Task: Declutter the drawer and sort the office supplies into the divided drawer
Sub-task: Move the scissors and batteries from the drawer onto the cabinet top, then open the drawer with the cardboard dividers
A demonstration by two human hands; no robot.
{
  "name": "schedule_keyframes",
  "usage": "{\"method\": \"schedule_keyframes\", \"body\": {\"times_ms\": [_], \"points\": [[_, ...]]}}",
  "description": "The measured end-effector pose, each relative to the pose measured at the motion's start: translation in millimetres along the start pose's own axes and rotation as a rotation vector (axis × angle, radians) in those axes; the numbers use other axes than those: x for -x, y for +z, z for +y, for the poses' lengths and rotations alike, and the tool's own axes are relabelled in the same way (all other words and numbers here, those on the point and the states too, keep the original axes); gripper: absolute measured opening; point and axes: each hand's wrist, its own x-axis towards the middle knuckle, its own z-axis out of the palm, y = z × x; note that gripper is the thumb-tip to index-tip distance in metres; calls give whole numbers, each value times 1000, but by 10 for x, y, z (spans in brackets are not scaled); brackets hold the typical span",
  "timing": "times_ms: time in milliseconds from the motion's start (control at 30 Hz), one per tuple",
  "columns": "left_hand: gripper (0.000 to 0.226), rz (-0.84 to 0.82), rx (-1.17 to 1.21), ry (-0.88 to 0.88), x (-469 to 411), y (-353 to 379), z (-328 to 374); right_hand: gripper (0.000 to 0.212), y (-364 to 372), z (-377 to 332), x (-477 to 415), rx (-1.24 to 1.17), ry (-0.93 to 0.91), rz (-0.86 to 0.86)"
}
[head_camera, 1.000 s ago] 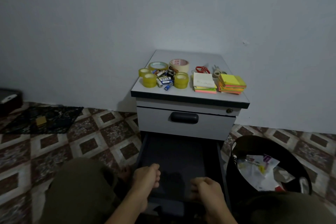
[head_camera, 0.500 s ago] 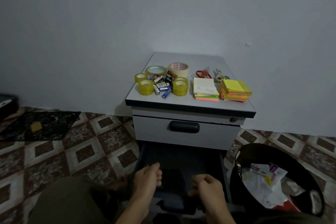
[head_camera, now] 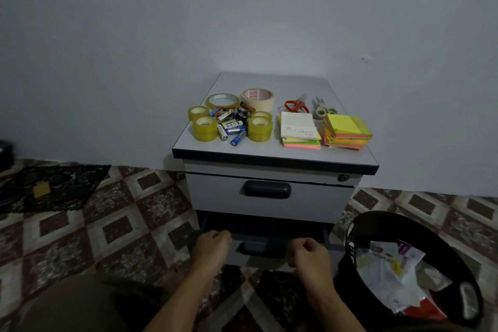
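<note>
A grey drawer cabinet (head_camera: 296,83) stands against the wall. Its lower drawer (head_camera: 253,257) is pushed in almost fully, leaving a dark gap under the closed upper drawer (head_camera: 215,191). My left hand (head_camera: 213,246) and my right hand (head_camera: 310,255) are curled into fists against the lower drawer's front, either side of its dark handle. On the cabinet top lie yellow tape rolls (head_camera: 205,129), a pile of batteries (head_camera: 232,122), a masking tape roll (head_camera: 258,99), red scissors (head_camera: 296,105), grey scissors (head_camera: 323,110) and stacks of sticky notes (head_camera: 346,131).
A black waste bin (head_camera: 358,224) holding crumpled paper stands on the floor right of the cabinet, close to my right arm. A dark mat (head_camera: 67,183) with a small yellow pad (head_camera: 41,189) lies on the patterned floor at the left. My knee fills the lower left.
The lower drawer has gone from pulled far out to nearly closed. Both hands travelled forward with its front. The view has shifted closer to the cabinet.
</note>
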Motion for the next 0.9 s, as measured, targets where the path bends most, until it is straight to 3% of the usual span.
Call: {"method": "schedule_keyframes", "body": {"times_ms": [100,233,400,900], "points": [[24,-68,-76,-5,-4,-20,-62,6,14,78,-15,64,60,10],[20,-114,176,-45,-42,16,-129,19,62,48,-40,-62,99,-6],[12,-140,260,-43,-62,67,-80,21,114,-60,-85,-119,90,-73],[18,-224,319,-32,-276,165,39,23,194,-256,-237,-277,31,-138]]}}
